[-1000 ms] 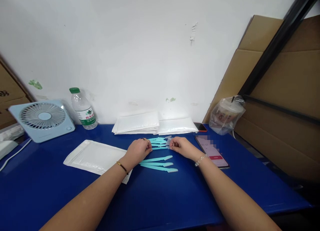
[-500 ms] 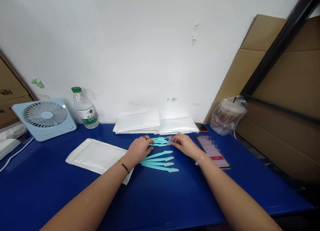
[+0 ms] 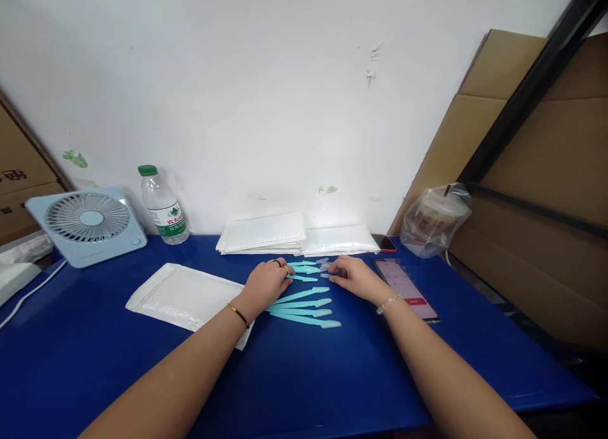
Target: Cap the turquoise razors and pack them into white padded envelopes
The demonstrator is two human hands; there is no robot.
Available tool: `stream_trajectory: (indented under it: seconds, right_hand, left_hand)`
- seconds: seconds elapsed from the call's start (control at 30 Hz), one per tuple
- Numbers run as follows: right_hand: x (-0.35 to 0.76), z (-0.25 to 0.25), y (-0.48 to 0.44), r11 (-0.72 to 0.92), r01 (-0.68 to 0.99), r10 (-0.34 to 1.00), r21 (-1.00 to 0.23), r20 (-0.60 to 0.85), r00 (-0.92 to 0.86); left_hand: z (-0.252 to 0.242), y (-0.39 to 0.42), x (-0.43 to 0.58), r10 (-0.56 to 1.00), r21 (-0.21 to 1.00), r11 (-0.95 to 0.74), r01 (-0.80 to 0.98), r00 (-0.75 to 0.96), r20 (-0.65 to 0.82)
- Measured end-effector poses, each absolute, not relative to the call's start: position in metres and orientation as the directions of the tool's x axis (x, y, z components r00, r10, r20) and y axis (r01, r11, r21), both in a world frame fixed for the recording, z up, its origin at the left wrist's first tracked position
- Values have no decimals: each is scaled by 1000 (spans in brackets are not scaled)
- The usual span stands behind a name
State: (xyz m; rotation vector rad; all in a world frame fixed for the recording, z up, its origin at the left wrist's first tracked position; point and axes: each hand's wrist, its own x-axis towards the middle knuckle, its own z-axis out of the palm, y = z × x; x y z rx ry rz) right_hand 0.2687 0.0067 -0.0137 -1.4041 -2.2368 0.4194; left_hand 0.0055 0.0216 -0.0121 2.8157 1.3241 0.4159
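Several teal razors with clear caps lie on the blue table. One row of razors lies side by side just in front of my hands. A second group of razors lies between my hands. My left hand, with rings and a gold bracelet, rests with curled fingers pressed on the handles of that second group. My right hand, with a bead bracelet, reaches in with fingers stretched, its tips touching the clear cap ends.
A white padded envelope lies left of my left arm, and a stack of envelopes sits by the wall. A phone lies right of my right wrist. A fan, water bottle, bagged cup and cardboard surround the table.
One more razor has joined the near row. My right hand has let go of the cap end it pinched and now lies flatter. My left hand moved slightly forward.
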Motion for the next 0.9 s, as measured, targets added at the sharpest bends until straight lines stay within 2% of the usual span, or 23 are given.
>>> stream_trajectory:
  seconds: [0.47, 0.63, 0.73, 0.83, 0.9]
  right_hand:
    - [248, -22, 7, 496, 672, 866, -550, 262, -426]
    - [243, -18, 3, 515, 633, 848, -578, 235, -475]
    - [254, -16, 5, 499, 630, 853, -595, 210, -478]
    - [267, -16, 11, 444, 723, 895, -529, 297, -332]
    - [272, -18, 16, 413, 774, 902, -480, 333, -275]
  left_hand:
    - [-14, 23, 10, 797, 288, -604, 743, 576, 182]
    - [-12, 14, 17, 801, 393, -576, 717, 591, 95]
    - [-10, 13, 15, 792, 376, -596, 710, 596, 131]
    - [-10, 19, 8, 818, 298, -575, 762, 522, 242]
    - [-12, 24, 3, 837, 249, -539, 805, 478, 267]
